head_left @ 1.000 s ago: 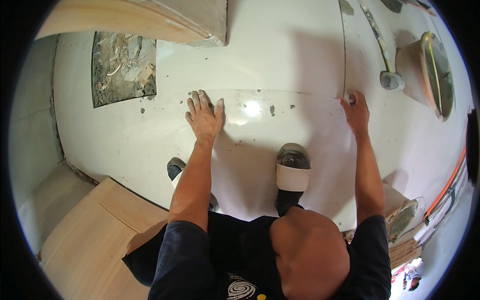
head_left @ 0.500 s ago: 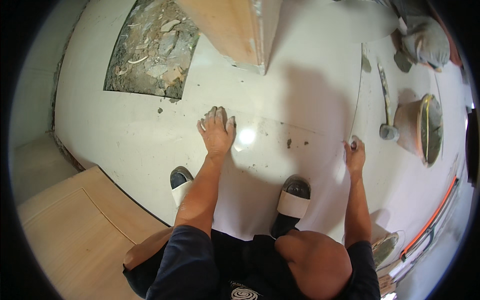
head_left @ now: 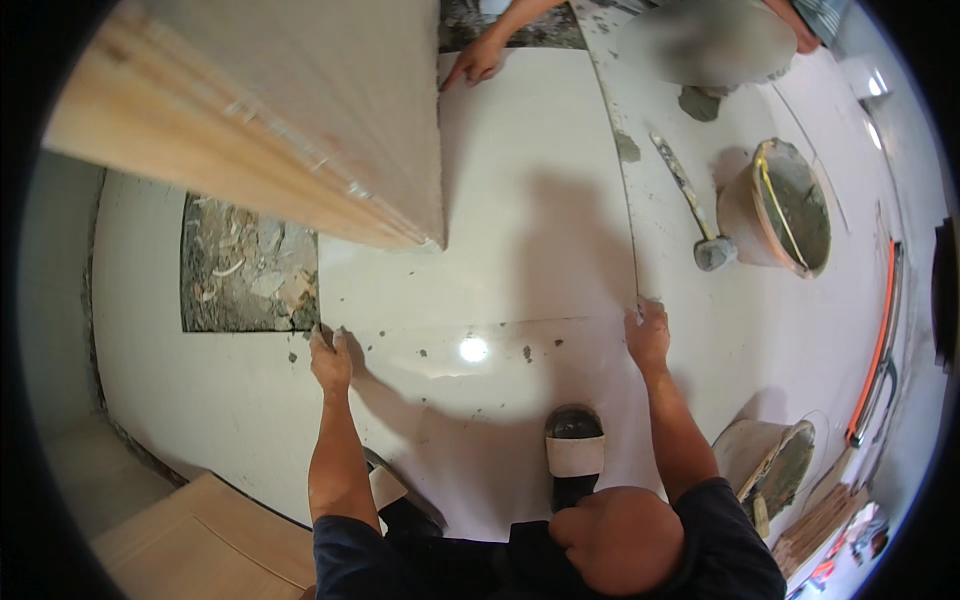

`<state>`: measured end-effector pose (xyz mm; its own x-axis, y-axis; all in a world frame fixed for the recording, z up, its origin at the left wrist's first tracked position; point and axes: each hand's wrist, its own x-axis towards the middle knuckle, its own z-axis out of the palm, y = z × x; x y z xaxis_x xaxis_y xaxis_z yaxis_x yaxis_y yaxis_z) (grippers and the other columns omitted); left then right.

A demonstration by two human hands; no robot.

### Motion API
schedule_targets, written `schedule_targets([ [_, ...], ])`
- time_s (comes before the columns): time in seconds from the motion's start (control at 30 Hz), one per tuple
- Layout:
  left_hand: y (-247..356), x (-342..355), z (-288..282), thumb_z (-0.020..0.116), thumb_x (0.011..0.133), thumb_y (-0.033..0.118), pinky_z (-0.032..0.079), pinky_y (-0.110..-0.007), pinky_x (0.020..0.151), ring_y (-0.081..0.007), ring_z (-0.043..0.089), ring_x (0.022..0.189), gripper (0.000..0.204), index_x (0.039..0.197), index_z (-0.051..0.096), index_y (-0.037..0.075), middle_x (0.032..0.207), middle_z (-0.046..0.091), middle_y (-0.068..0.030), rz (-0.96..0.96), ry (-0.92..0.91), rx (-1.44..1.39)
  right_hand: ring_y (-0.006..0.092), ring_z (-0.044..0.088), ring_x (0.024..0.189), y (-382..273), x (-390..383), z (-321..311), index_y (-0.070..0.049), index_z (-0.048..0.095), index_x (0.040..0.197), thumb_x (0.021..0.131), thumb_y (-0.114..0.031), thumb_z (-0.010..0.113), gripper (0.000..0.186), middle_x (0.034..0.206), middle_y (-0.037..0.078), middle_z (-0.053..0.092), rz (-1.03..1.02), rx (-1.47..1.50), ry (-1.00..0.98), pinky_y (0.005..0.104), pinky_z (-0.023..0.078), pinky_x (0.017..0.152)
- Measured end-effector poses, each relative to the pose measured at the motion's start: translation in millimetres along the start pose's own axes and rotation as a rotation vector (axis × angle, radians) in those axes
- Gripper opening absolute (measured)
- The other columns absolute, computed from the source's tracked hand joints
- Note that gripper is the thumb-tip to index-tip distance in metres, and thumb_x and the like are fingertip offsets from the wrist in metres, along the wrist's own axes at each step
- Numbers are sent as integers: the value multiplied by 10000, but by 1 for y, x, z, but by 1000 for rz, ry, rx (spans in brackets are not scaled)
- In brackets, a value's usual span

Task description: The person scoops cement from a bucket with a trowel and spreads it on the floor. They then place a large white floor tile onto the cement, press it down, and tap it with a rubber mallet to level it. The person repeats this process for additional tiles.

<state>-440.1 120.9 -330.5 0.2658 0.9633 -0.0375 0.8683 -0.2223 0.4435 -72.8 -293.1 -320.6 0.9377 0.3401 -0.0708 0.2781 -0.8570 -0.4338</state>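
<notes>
My left hand [head_left: 332,362] touches the floor at the corner of the square gap [head_left: 255,270], where rubble and soil show. Thumb and forefinger are apart, with nothing seen between them. My right hand [head_left: 650,335] rests by the seam at the right edge of a large pale floor tile [head_left: 480,210]. Its fingers curl in, and I cannot make out what is inside them. Both arms reach forward, one to each side of this tile. Bits of dark mortar [head_left: 528,354] lie scattered along the cross seam between my hands.
A wall end [head_left: 330,130] juts in from upper left. Beyond it, another person's hand [head_left: 478,62] reaches down to the tile's far end. Rightward are a mallet [head_left: 690,205], a mortar bucket [head_left: 750,215], another bucket [head_left: 740,450] and an orange-edged tool [head_left: 876,340]. A wooden panel [head_left: 200,540] lies lower left.
My view has shifted forward and right. My left hand has moved from lying spread on the tile to the gap's corner. My right hand is now at the seam. Another person's hand has come into view.
</notes>
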Motion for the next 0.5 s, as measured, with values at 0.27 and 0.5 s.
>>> schedule_targets([
  [0.27, 21, 10, -9, 558, 887, 390, 400, -452, 982, -364, 499, 1202, 596, 1316, 476, -15, 1265, 547, -204, -111, -252, 131, 324, 572, 896, -9, 0, -4, -40, 628, 998, 835, -211, 640, 236, 936, 152, 593, -26, 76, 132, 420, 464, 792],
  [0.5, 19, -3, -2, 549, 874, 466, 342, -525, 1003, -344, 473, 1234, 662, 1338, 455, 2, 1305, 527, -171, -55, -84, 177, 361, 552, 943, -9, -8, -1, -35, 611, 1011, 830, -225, 640, 264, 958, 167, 585, 59, 48, 20, 461, 455, 809],
])
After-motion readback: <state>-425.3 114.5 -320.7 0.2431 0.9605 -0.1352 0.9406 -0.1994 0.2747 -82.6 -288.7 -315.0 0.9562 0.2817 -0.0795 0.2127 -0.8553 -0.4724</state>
